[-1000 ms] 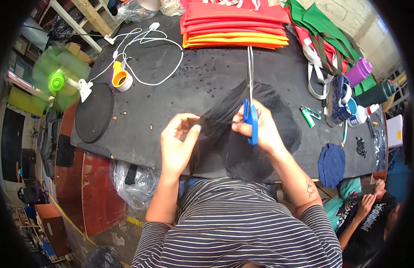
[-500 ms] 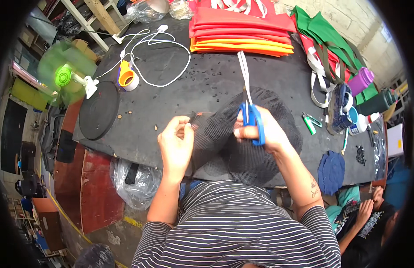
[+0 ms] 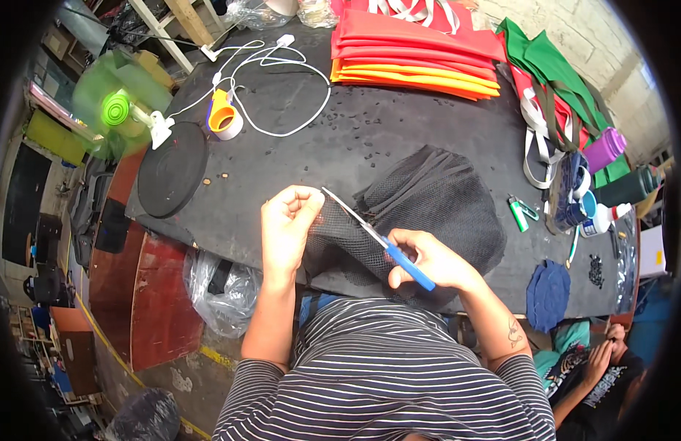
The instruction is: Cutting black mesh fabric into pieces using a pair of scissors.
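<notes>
A black mesh fabric piece [image 3: 458,198] lies bunched on the dark table in front of me. My left hand [image 3: 290,220] pinches its left edge between thumb and fingers, lifting that part a little. In my right hand [image 3: 432,261] is a pair of blue-handled scissors [image 3: 370,231], the fingers wrapped round the handles. The blades slant up and left across the mesh, and their tips end close beside my left fingertips. Whether the blades are parted is hard to make out.
Folded red and orange fabric [image 3: 417,55] is stacked at the back. A white cable [image 3: 281,132], tape dispenser [image 3: 224,121], black disc [image 3: 173,169] and green fan [image 3: 116,108] stand left. Right are a green lighter [image 3: 518,214], white bottle [image 3: 599,220] and blue cloth [image 3: 548,295]; another person [image 3: 601,367] sits beyond.
My right hand has swung the scissors down from pointing away to pointing left along the mesh, toward my left fingertips. My left hand keeps its pinch. The whole view has shifted slightly.
</notes>
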`<state>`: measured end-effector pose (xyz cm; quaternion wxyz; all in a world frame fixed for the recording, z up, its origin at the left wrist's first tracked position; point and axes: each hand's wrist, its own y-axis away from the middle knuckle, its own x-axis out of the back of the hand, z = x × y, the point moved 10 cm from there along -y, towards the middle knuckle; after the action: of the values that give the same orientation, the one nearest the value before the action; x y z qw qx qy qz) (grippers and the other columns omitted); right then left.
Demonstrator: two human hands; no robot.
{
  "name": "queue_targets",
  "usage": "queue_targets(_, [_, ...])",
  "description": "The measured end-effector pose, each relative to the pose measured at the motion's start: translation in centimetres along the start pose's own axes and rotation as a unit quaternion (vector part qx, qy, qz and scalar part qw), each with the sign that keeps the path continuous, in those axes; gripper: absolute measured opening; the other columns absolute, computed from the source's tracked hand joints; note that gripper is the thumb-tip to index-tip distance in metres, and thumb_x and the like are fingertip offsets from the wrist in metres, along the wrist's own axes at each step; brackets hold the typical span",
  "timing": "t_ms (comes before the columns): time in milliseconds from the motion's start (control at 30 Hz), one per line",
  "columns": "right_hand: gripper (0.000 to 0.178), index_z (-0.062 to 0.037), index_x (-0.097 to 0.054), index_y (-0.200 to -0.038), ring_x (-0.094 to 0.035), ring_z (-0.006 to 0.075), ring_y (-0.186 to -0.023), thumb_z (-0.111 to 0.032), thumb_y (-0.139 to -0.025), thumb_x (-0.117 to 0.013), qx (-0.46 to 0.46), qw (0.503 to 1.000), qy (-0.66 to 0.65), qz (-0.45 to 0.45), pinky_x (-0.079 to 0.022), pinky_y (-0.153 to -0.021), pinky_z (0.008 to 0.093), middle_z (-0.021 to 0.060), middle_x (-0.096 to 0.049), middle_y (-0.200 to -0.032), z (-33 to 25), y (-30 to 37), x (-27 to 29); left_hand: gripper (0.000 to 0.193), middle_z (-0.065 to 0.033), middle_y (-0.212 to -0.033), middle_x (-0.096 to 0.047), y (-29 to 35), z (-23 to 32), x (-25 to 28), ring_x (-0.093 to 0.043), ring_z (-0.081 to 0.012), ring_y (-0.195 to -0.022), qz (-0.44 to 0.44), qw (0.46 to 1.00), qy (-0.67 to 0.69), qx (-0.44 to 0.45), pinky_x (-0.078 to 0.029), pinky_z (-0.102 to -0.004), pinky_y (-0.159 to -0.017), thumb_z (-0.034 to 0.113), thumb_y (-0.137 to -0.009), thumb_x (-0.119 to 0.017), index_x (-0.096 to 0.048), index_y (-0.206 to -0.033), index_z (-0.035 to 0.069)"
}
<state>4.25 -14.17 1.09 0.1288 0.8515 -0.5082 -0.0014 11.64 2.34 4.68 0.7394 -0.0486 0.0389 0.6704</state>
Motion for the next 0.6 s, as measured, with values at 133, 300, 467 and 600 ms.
queue_targets(133, [0.033,-0.0037,-0.051,-0.070,-0.036,0.0032,-0.055,-0.020,-0.065,-0.079,0.007,0.988,-0.151,-0.023,-0.031,-0.048,0.0208,-0.0056,-0.043,-0.061,-0.5,-0.2,-0.9,0.005,-0.0006,-0.068,-0.059,0.2,-0.2,-0.5,-0.053,-0.0044,-0.058,-0.009,1.000,0.014,0.012,-0.041,-0.0166,-0.054,0.005,-0.081,-0.060,-0.060,-0.081,0.000])
queue_targets(300, [0.030,-0.0043,-0.051,-0.071,-0.039,0.0011,-0.056,-0.018,-0.067,-0.078,0.008,0.995,-0.103,-0.006,-0.034,-0.050,0.0179,-0.0063,-0.045,-0.061,0.2,-0.3,-0.6,0.005,-0.0016,-0.067,-0.059,0.3,-0.4,-1.1,-0.052,-0.0041,-0.057,-0.025,0.999,0.003,0.035,-0.041,-0.0160,-0.053,0.004,-0.081,-0.060,-0.060,-0.079,-0.001])
queue_targets(467, [0.028,-0.0040,-0.051,-0.069,-0.039,0.0005,-0.056,-0.017,-0.068,-0.077,-0.024,0.986,-0.165,0.006,-0.032,-0.048,0.0182,-0.0064,-0.047,-0.062,0.0,-0.1,-0.7,0.005,-0.0011,-0.066,-0.059,0.4,-0.3,-1.3,-0.052,-0.0038,-0.056,-0.032,0.999,-0.002,0.037,-0.040,-0.0159,-0.052,0.004,-0.081,-0.060,-0.060,-0.079,-0.001])
queue_targets(600, [0.026,-0.0040,-0.052,-0.066,-0.041,0.0002,-0.055,-0.015,-0.070,-0.075,-0.036,0.993,-0.110,0.020,-0.033,-0.048,0.0172,-0.0070,-0.047,-0.059,0.6,0.0,-0.1,0.005,-0.0010,-0.066,-0.059,0.5,-0.3,-1.4,-0.051,-0.0037,-0.056,-0.041,0.998,0.011,0.035,-0.040,-0.0158,-0.052,0.004,-0.082,-0.060,-0.060,-0.079,-0.001])
